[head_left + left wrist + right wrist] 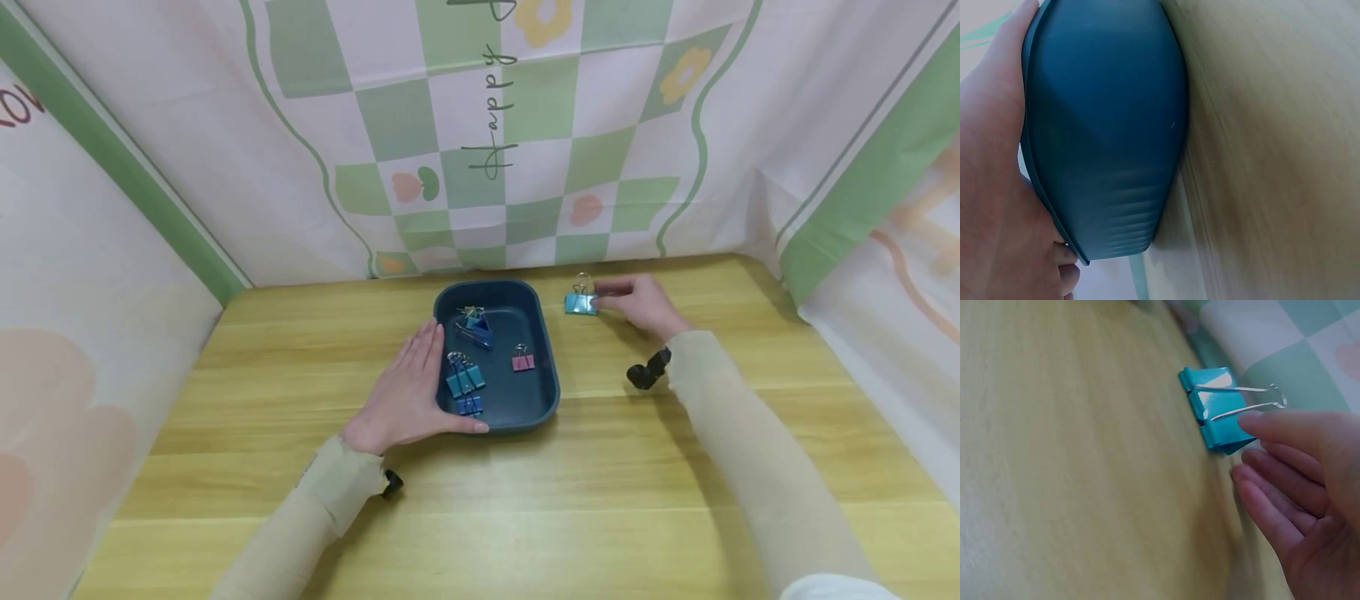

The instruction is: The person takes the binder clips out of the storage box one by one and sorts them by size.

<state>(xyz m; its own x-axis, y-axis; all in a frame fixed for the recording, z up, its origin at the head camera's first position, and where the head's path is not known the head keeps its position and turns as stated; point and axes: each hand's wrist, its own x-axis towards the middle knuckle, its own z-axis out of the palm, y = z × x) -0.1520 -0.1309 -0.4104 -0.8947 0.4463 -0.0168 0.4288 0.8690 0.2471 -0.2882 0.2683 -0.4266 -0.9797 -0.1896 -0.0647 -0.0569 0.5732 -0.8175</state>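
Observation:
A dark blue tray (551,367) stands on the table with several binder clips inside. My left hand (405,392) rests along its left rim, fingers straight and thumb lying over the front edge. In the left wrist view the tray's side wall (1107,125) fills much of the picture. To the right of the tray, my right hand (641,302) pinches a shiny light-blue binder clip (580,303) by one end. The right wrist view shows thumb and index finger at the end of this clip (1216,403), its wire handles pointing toward the curtain.
In the tray lie a pink binder clip (522,363), a teal one (467,381), a small blue one (471,406) and a blue group (476,327) farther back. The wooden table (600,500) ends at a checked curtain (480,167). Fabric also hangs at both sides.

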